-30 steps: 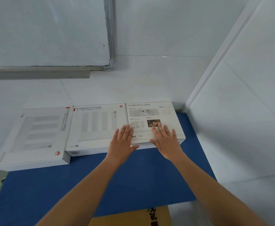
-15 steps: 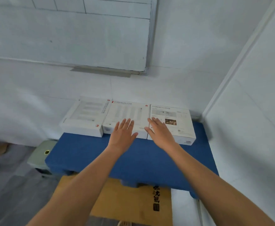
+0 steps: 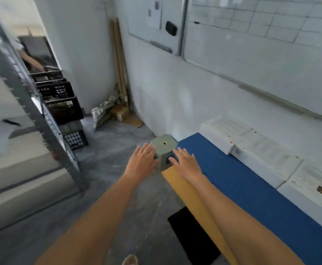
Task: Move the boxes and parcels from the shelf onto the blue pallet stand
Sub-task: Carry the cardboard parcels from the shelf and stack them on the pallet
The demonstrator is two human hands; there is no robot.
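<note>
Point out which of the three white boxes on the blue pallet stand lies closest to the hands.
The far-end white box, beside the green stool. The middle box and the picture-printed box sit farther along the blue pallet stand.

Blurred and cropped regions.
Shelf (image 3: 41, 119) smeared by motion; box (image 3: 313, 197) cut by right edge, its print illegible.

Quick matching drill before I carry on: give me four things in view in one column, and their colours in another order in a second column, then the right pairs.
Things:
1. pallet stand
2. stool
3. crates
4. boxes

Colours:
A. white
B. blue
C. black
D. grey-green

Pairs: 1-B, 2-D, 3-C, 4-A
</note>
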